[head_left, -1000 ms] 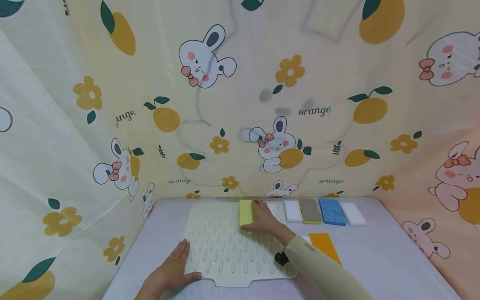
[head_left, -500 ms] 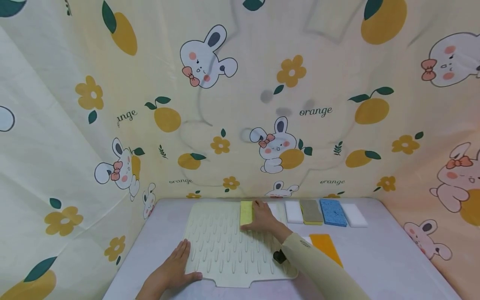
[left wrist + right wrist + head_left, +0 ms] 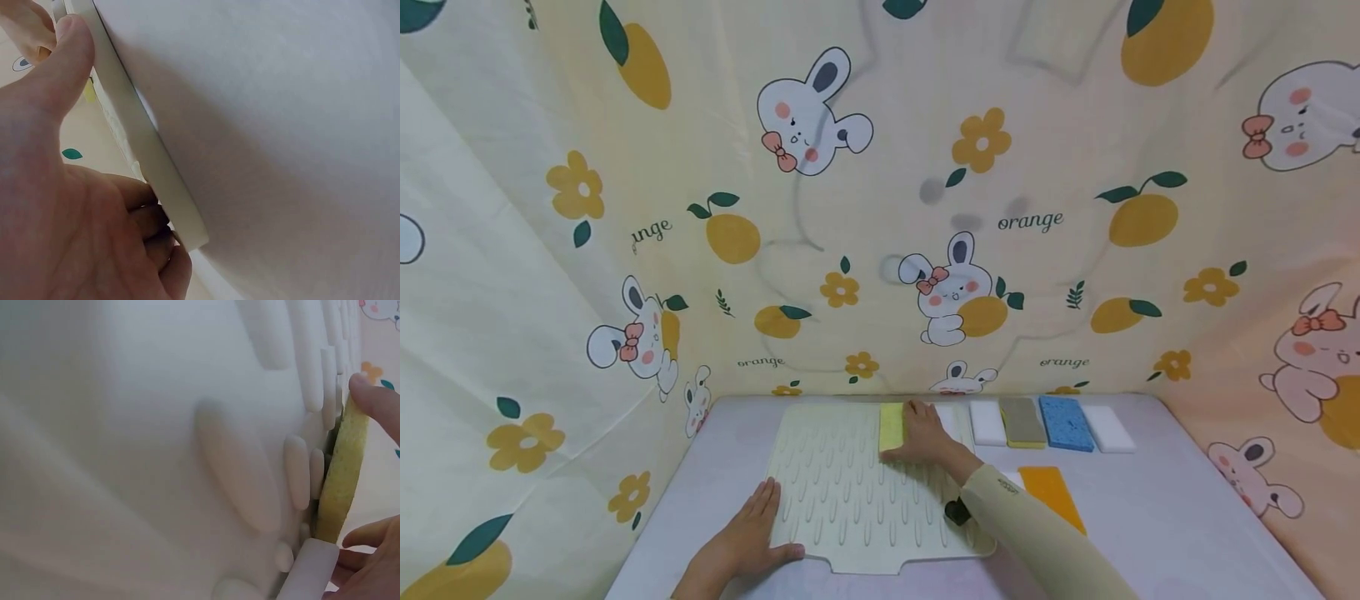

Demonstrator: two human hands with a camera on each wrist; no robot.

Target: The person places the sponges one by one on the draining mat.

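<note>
A cream drying mat [image 3: 850, 508] with rows of raised ridges lies on the table. My left hand [image 3: 747, 527] rests at its near left corner, fingers extended along the left side and thumb at the front edge; the mat's thick edge [image 3: 147, 150] shows in the left wrist view. On the far part of the mat, my right hand [image 3: 925, 437] grips a yellow sponge [image 3: 892, 427] between thumb and fingers. The sponge [image 3: 344, 469] lies flat over the ridges, its right part hidden by the hand. Right beside it is a white sponge [image 3: 312, 569], partly covered by the hand.
Right of the mat, along the back, lie a white sponge [image 3: 987, 423], a grey-and-yellow sponge [image 3: 1022, 422], a blue sponge [image 3: 1065, 423] and another white sponge [image 3: 1107, 429]. An orange flat piece [image 3: 1051, 496] sits nearer, partly behind the right sleeve. A printed curtain [image 3: 880, 208] encloses the table.
Almost nothing differs. The right forearm has shifted slightly left, while both hands, the mat and the yellow sponge keep their places.
</note>
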